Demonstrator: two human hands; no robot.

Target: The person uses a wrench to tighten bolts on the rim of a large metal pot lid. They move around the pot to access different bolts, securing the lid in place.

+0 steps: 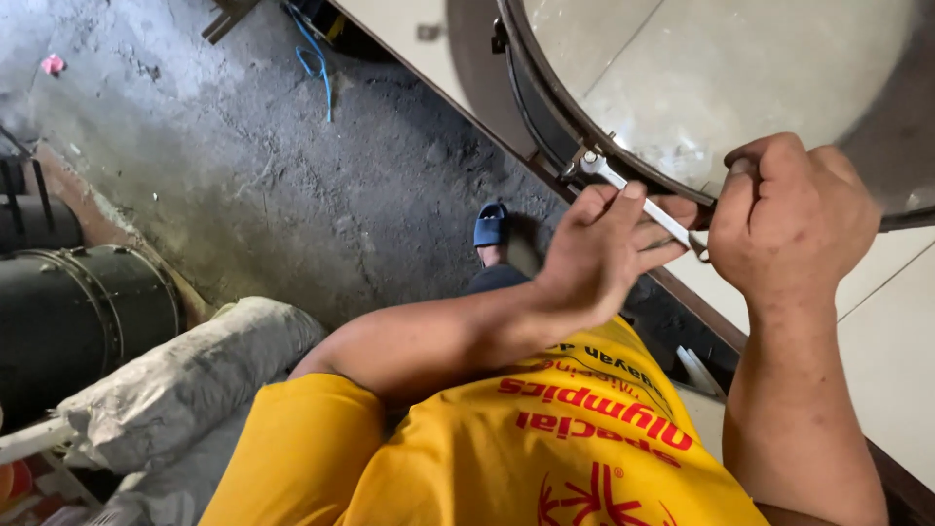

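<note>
Yellow shirt (pixel 506 448) nearest, red print; left hand (pixel 599 248) grip closed on wrench (pixel 638 200); right hand (pixel 789 219) fisted at drum rim (pixel 545 93).

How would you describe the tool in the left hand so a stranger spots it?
Start at the big round drum with its dark hoop, top right. At its lower rim, the left hand holds a slim silver wrench, the only bright metal bar there.

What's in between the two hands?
In the head view, a slim silver wrench bridges the left hand and right hand, by the drum's rim.
</note>
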